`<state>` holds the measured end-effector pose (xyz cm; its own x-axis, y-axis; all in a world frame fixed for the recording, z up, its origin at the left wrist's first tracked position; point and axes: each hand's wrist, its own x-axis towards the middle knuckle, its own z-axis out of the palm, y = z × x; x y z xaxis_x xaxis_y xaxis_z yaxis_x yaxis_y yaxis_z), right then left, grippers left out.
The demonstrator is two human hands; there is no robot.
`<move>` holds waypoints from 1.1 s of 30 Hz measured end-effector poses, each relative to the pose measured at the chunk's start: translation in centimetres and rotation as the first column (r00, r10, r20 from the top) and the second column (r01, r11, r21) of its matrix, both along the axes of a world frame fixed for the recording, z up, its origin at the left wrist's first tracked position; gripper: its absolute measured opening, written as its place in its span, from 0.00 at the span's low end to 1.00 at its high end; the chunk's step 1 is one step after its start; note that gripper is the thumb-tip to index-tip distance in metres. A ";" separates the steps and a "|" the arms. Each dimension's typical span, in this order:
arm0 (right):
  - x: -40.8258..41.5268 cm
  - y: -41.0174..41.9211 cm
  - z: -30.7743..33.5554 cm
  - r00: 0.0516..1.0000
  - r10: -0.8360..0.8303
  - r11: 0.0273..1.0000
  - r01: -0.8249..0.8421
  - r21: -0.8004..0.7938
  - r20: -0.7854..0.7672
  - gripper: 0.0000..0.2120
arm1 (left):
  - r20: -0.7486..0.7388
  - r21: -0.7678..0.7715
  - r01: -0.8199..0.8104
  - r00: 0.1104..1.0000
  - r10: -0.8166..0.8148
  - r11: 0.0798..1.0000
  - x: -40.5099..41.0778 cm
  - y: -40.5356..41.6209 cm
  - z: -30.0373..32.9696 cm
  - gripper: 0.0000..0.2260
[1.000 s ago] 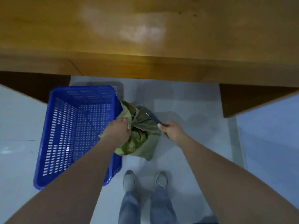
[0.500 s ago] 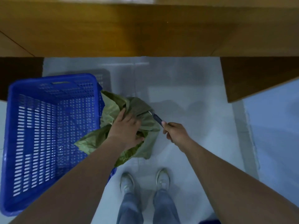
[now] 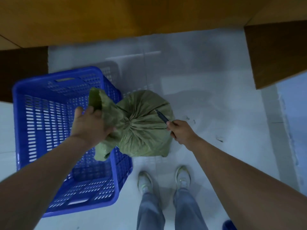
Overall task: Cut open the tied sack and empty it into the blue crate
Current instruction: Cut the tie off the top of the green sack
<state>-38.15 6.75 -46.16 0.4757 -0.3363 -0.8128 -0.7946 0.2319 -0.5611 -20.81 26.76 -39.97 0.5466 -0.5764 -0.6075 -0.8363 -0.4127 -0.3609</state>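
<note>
A green woven sack (image 3: pixel 142 130) stands on the pale floor, gathered tight at a tied neck near its middle. Its loose top flap hangs left over the rim of the blue crate (image 3: pixel 33 90). My left hand (image 3: pixel 89 127) grips that flap above the crate. My right hand (image 3: pixel 181 130) holds a small dark-handled knife (image 3: pixel 162 117), its blade tip resting on the sack's upper right side. The crate stands open and I see nothing inside it.
A wooden desk (image 3: pixel 132 17) spans the top of the view, with a wooden side panel (image 3: pixel 275 55) at the right. My two shoes (image 3: pixel 164 180) stand just below the sack. Bare floor lies right of the sack.
The view has tipped down and closer. The sack's tied neck now shows; my left hand has pulled the flap left over the crate. The knife stays at the sack's right side.
</note>
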 end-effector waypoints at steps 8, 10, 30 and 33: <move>1.8 1.4 -0.3 0.998 0.057 0.997 -0.058 0.046 0.033 0.12 | -0.051 -0.533 0.455 0.825 -0.563 0.714 -1.5 -1.1 -4.3 0.17; 1.9 1.0 -0.5 0.998 0.057 0.996 -0.059 0.071 0.018 0.13 | -0.191 -0.449 0.292 0.892 -0.410 0.844 -1.2 -1.1 -4.8 0.19; 5.5 3.4 -2.9 0.987 0.044 0.985 -0.068 0.159 0.153 0.14 | -0.210 -0.287 -0.352 0.931 0.300 0.891 -1.4 -1.2 -10.0 0.22; 5.9 3.5 -2.8 0.984 -0.013 0.971 -0.029 0.236 0.175 0.07 | -0.305 -0.311 -0.433 0.889 0.343 0.846 -1.1 -1.1 -10.1 0.19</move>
